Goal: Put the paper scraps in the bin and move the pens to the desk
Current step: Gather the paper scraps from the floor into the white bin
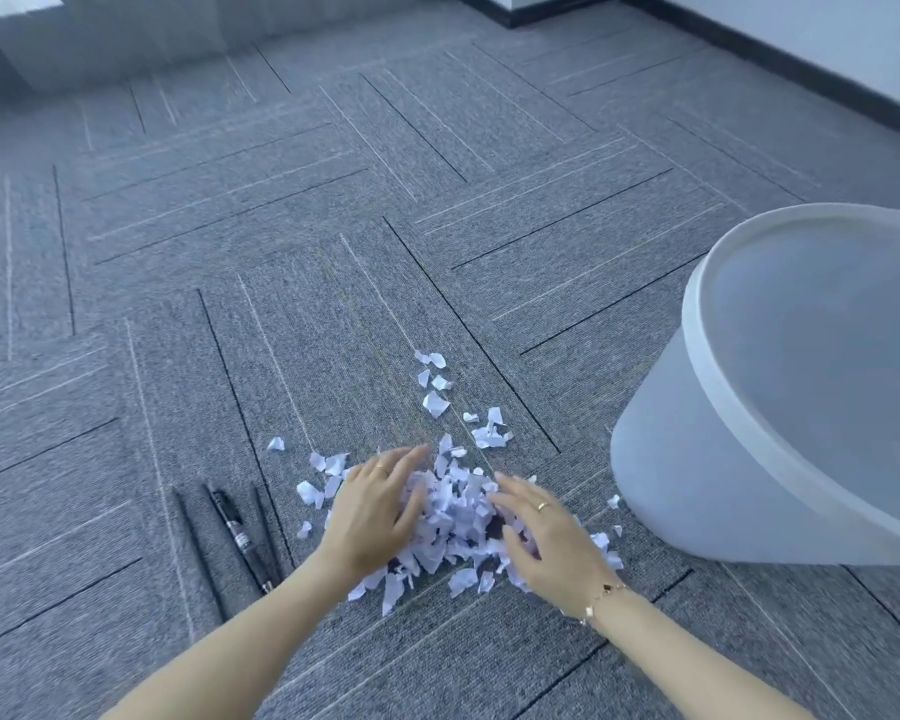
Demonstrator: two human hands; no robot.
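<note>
Three dark pens (235,537) lie side by side on the grey carpet (333,200), just left of the left hand (380,506). That hand rests flat, fingers extended, on the left flank of the paper scraps (458,511). The scraps are small, torn, white pieces, heaped between both hands, with strays beyond. Right hand (536,537), fingers straight, presses the pile's right flank. White bin (707,459) stands at right, near the pile.

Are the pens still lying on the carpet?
Yes, the black pens lie side by side on the carpet, just left of the left hand and the paper scraps.
</note>
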